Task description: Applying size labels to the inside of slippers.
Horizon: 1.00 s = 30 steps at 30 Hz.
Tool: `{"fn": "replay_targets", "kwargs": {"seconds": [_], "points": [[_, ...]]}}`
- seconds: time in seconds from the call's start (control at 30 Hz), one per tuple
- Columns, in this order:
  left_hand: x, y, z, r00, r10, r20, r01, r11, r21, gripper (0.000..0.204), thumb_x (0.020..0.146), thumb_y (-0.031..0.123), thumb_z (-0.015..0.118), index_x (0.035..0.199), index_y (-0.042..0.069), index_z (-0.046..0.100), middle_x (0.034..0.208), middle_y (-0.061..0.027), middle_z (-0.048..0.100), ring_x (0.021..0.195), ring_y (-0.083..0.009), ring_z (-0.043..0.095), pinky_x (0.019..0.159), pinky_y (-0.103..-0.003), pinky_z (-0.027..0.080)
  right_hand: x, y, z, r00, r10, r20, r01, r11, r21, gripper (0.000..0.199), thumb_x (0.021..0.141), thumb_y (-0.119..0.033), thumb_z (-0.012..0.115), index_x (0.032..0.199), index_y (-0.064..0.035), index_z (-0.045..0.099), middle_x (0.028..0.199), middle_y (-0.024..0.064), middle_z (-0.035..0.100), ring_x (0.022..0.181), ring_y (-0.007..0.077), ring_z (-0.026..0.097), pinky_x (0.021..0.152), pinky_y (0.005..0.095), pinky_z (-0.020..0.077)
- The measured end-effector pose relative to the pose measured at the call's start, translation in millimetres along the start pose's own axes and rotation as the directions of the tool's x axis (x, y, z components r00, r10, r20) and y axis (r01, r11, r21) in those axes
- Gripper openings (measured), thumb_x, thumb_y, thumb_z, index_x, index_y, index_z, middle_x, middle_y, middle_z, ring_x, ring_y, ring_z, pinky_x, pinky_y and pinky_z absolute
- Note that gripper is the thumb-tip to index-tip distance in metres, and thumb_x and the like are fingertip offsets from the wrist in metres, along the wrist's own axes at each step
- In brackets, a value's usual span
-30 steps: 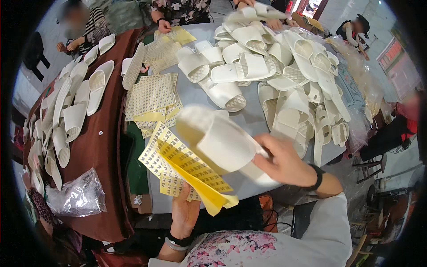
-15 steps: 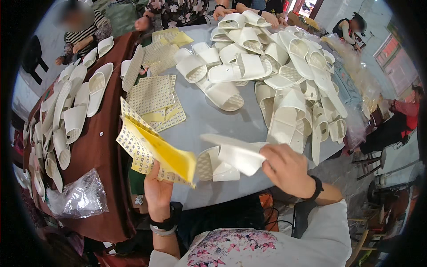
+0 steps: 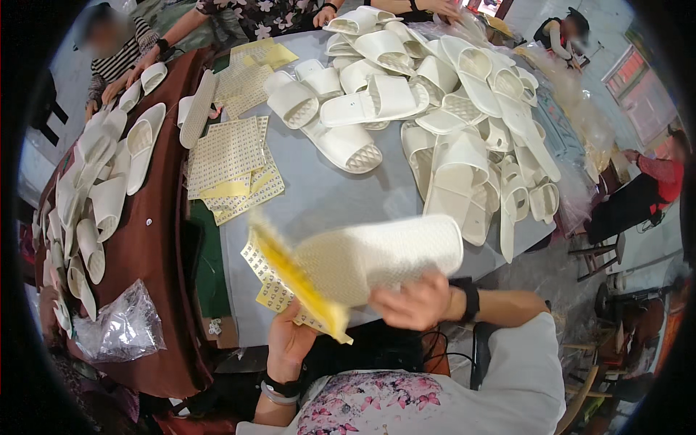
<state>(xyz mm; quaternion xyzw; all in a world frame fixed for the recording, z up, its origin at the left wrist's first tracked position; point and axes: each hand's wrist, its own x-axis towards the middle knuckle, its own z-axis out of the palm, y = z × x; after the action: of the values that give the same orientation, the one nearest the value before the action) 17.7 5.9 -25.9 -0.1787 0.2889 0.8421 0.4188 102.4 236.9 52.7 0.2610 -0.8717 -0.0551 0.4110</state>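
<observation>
My left hand [image 3: 291, 342], closed at the near edge of the grey table, grips folded sticker sheets [image 3: 279, 290] with yellow backing and rows of small printed labels. My right hand [image 3: 419, 303] is closed on the near edge of a white slipper [image 3: 384, 250]. The textured sole faces up, and the left end of the slipper lies against the yellow sheets. Motion blurs the sheets and my right fingertips. More sticker sheets [image 3: 226, 156] lie flat on the table's left side. Beyond the held slipper is a loose white slipper [image 3: 348, 148].
A big heap of white slippers [image 3: 457, 109] covers the table's far right. More slippers [image 3: 109, 199] crowd a brown-covered surface [image 3: 156, 290] at left, beside a clear plastic bag [image 3: 123, 326]. Co-workers stand across the table; one person's arm [image 3: 177, 29] reaches toward the left slippers.
My right hand has brought the slipper left and nearer, turning its sole up. My left hand has moved right with the sheets. A co-worker's arm now stretches toward the left slippers.
</observation>
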Motion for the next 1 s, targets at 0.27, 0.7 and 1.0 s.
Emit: {"fn": "replay_targets", "kwargs": {"seconds": [0.27,0.7,1.0], "points": [[6.1,15.8,-6.8,0.872,0.489,0.022,-0.483,0.854,0.193,0.025,0.09,0.029,0.045,0.106,0.011,0.05,0.129,-0.0109,0.042,0.122,-0.0285,0.037,0.096,-0.041,0.033,-40.6,-26.2,-9.3,0.972,-0.056,0.227,-0.033,0.928,0.37,0.028,0.074,-0.019,0.057,0.101,-0.0165,0.061,0.095,0.0008,0.054,0.074,0.0118,0.05,0.065,0.0242,0.0384],[-63.0,75.8,-42.6,0.683,0.679,0.271,-0.719,0.69,0.083,0.04,0.092,0.023,0.041,0.129,0.008,0.037,0.132,-0.0099,0.04,0.112,-0.0324,0.048,0.077,-0.037,0.051,-4.8,-68.0,54.1,0.776,0.465,0.426,-0.493,0.869,-0.052,0.06,0.07,-0.014,0.056,0.127,-0.0043,0.041,0.125,0.0166,0.042,0.067,0.0196,0.043,0.059,0.0288,0.0394],[-34.8,24.5,11.4,0.85,0.512,-0.125,-0.428,0.809,0.403,0.037,0.086,0.006,0.054,0.119,-0.005,0.041,0.112,-0.0122,0.054,0.096,-0.0174,0.056,0.081,-0.03,0.047,-28.1,-17.0,8.5,0.619,0.67,0.41,-0.785,0.543,0.299,0.016,0.076,-0.007,0.059,0.092,-0.0044,0.059,0.09,0.0123,0.057,0.082,0.0298,0.054,0.071,0.0355,0.0446]]}}
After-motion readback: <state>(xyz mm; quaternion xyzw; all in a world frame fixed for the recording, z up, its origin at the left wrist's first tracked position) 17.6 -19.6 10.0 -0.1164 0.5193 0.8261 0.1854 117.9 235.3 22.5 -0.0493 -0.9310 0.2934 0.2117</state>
